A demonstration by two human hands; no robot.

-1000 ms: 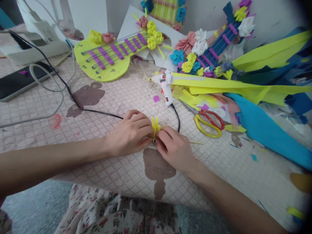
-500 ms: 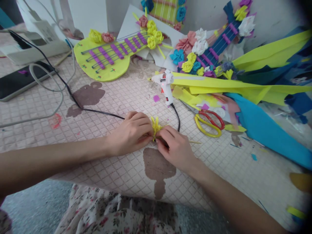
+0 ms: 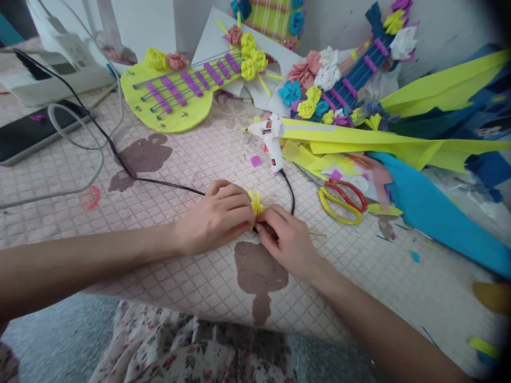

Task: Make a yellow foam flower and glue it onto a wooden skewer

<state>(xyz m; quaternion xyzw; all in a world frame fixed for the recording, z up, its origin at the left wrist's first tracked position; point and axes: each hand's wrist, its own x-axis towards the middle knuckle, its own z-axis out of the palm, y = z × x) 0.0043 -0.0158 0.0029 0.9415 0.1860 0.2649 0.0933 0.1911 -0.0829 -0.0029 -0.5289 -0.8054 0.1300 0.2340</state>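
A small yellow paper flower (image 3: 256,202) sits between my hands, its petals sticking up past the fingertips. My left hand (image 3: 222,215) is closed on its left side, fingers pressed together. From the right, my right hand (image 3: 288,236) pinches the flower's base; a thin yellow stick (image 3: 318,234) pokes out beyond that hand. The fingers hide the flower's lower part. Behind the hands a white glue gun (image 3: 272,141) stands on the patterned cloth (image 3: 191,287), its black cord running down beside my right hand.
Red-and-yellow-handled scissors (image 3: 343,202) lie to the right, near yellow paper strips (image 3: 383,139) and a blue sheet (image 3: 435,213). A yellow paper guitar (image 3: 171,114) and a blue one (image 3: 343,93) lie at the back. A phone (image 3: 35,133) and cables are at left.
My left hand has shifted slightly right, its fingertips now closer to my right hand and covering more of the flower. Slightly less of the thin stick shows.
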